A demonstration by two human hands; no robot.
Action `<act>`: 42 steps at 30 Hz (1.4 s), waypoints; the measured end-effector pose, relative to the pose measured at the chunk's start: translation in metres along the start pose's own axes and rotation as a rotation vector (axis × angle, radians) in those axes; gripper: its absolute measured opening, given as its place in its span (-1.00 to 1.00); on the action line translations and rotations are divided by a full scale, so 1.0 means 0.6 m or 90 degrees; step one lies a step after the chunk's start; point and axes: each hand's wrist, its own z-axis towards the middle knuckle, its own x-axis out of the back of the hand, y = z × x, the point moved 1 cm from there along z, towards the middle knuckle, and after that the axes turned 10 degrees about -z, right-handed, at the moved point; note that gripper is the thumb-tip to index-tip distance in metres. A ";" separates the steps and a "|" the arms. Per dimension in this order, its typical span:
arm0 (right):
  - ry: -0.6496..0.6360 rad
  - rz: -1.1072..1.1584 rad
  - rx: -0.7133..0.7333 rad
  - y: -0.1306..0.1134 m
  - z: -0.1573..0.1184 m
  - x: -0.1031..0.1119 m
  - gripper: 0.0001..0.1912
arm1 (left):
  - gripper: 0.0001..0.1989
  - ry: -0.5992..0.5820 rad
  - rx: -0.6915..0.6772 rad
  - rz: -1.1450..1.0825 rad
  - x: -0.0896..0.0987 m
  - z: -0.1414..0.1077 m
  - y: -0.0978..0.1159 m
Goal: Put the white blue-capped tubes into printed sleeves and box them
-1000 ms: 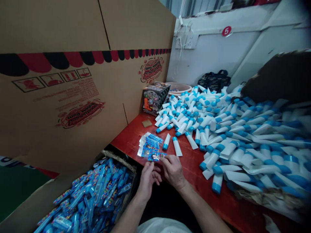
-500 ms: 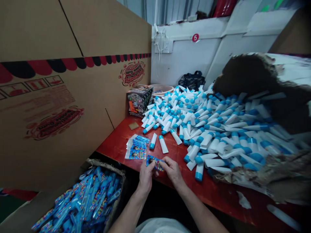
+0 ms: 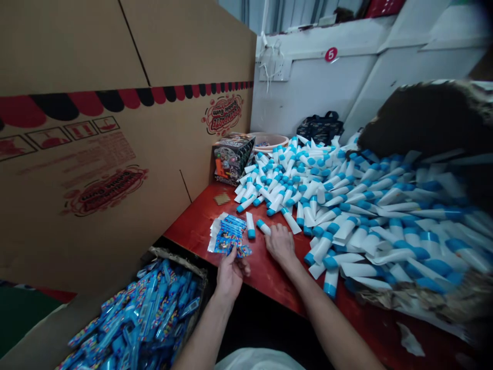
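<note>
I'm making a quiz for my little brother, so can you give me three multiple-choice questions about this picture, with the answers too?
1. Where is the carton of blue packets?
A) Beside the red table, by the left hand
B) On top of the tube pile
C) Up on the wall

2. What colour are the caps on the white tubes?
A) Green
B) Yellow
C) Blue

3. How does the tube by the right hand lie?
A) Standing on its cap
B) On its side on the table
C) Inside the carton

Answers:
1. A, because the carton sits low, next to the table's edge.
2. C, because the caps show blue.
3. B, because it lies flat on the red tabletop.
</note>
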 end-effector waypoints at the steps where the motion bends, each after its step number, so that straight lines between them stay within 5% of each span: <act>1: -0.006 0.003 0.005 0.001 -0.008 0.000 -0.83 | -0.75 -0.003 -0.002 -0.005 0.004 0.000 0.004; 9: -0.016 0.386 0.085 0.001 -0.126 0.057 -0.74 | -0.78 -0.050 -0.046 0.008 0.006 0.002 0.011; 18: 0.043 0.189 0.123 0.014 -0.179 0.085 -0.72 | -0.77 -0.092 -0.101 0.027 -0.017 -0.007 -0.003; 25: 0.071 0.279 0.087 0.021 -0.194 0.096 -0.73 | -0.73 -0.074 -0.113 0.020 -0.023 -0.020 -0.004; 32: 0.082 0.151 0.105 0.021 -0.207 0.103 -0.73 | -0.74 -0.102 -0.105 0.042 -0.024 -0.027 -0.012; 42: 0.209 -0.014 0.156 0.000 -0.214 0.117 -0.71 | -0.68 -0.055 -0.150 0.074 -0.026 -0.038 -0.001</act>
